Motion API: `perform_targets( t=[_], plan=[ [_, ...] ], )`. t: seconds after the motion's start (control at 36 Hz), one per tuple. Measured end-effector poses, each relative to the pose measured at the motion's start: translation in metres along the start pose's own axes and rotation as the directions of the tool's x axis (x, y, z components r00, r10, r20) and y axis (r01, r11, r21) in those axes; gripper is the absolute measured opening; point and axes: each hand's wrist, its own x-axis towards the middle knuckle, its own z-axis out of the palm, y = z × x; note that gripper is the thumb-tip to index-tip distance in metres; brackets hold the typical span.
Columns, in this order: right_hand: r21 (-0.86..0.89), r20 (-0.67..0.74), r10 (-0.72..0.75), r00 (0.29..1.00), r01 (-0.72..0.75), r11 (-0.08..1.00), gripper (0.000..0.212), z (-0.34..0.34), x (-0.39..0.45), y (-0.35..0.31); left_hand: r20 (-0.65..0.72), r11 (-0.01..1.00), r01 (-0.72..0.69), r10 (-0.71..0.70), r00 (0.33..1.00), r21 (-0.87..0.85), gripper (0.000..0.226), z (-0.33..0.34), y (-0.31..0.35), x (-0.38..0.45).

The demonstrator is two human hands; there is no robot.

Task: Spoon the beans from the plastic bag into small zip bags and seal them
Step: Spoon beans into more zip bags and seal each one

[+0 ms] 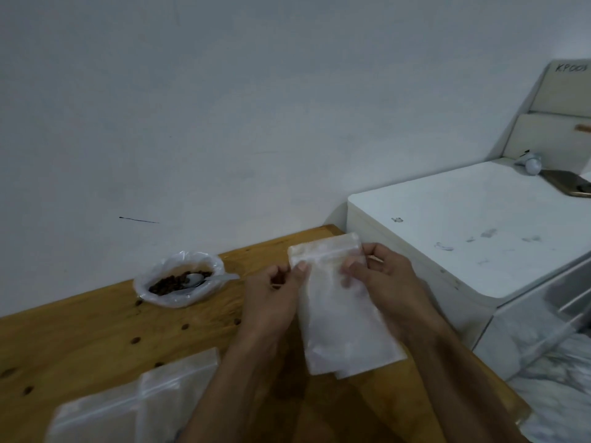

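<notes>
We see an empty zip bag (pixel 342 308) held above the wooden worktop (pixel 96 340), long axis running away from us, zip end farthest. Left hand (pixel 275 302) and right hand (pixel 387 282) both have fingers pinching its top corners. The plastic bag (pixel 179 278) of beans (pixel 169 282), spoon (pixel 198 279) inside, sits well left. "KP00" is handwritten on a white box (pixel 566 87), cut off at the frame. More zip bags (pixel 134 401) are blurred near us.
</notes>
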Motion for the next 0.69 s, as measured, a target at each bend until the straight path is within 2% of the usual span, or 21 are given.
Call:
perform_targets(
  t=[0.14,0.22,0.28,0.33,0.39,0.44,0.5,0.58,0.64,0.69],
  plan=[
    [0.178,0.172,-0.059,0.983,0.028,0.984,0.015,0.032,-0.008,-0.014,-0.051,0.976,-0.190,0.196,0.979,0.106,0.024,-0.049,0.024,-0.013],
    [0.238,0.226,-0.114,0.967,0.059,0.970,0.009,0.059,-0.012,-0.022,-0.061,0.955,-0.237,0.251,0.966,0.181,0.024,-0.086,0.032,-0.023],
    [0.230,0.248,-0.174,0.953,0.116,0.966,0.003,0.082,-0.017,-0.026,-0.123,0.939,-0.254,0.288,0.950,0.233,0.018,-0.109,0.037,-0.030],
    [0.217,0.248,-0.233,0.940,0.180,0.959,0.008,0.105,-0.024,-0.030,-0.275,0.907,-0.251,0.350,0.895,0.338,0.013,-0.128,0.040,-0.036],
    [0.208,0.259,-0.260,0.930,0.209,0.956,0.005,0.129,-0.033,-0.036,-0.421,0.867,-0.239,0.432,0.798,0.437,0.022,-0.143,0.044,-0.044],
    [0.171,0.285,-0.271,0.919,0.230,0.958,0.004,0.150,-0.041,-0.038,-0.462,0.860,-0.234,0.451,0.764,0.454,0.032,-0.153,0.049,-0.051],
    [0.124,0.339,-0.297,0.892,0.271,0.955,0.002,0.169,-0.048,-0.039,-0.438,0.904,-0.230,0.381,0.814,0.359,0.043,-0.163,0.053,-0.056],
    [0.138,0.458,-0.341,0.821,0.313,0.940,0.004,0.190,-0.057,-0.036,-0.357,0.978,-0.196,0.210,0.910,0.077,0.047,-0.177,0.056,-0.060],
    [0.187,0.525,-0.345,0.778,0.290,0.939,0.005,0.198,-0.061,-0.036,-0.338,0.984,-0.180,0.167,0.926,-0.005,0.039,-0.187,0.054,-0.059],
    [0.226,0.571,-0.328,0.752,0.240,0.944,0.019,0.205,-0.064,-0.038,-0.329,0.982,-0.186,0.168,0.929,-0.023,0.032,-0.196,0.050,-0.058]
  ],
)
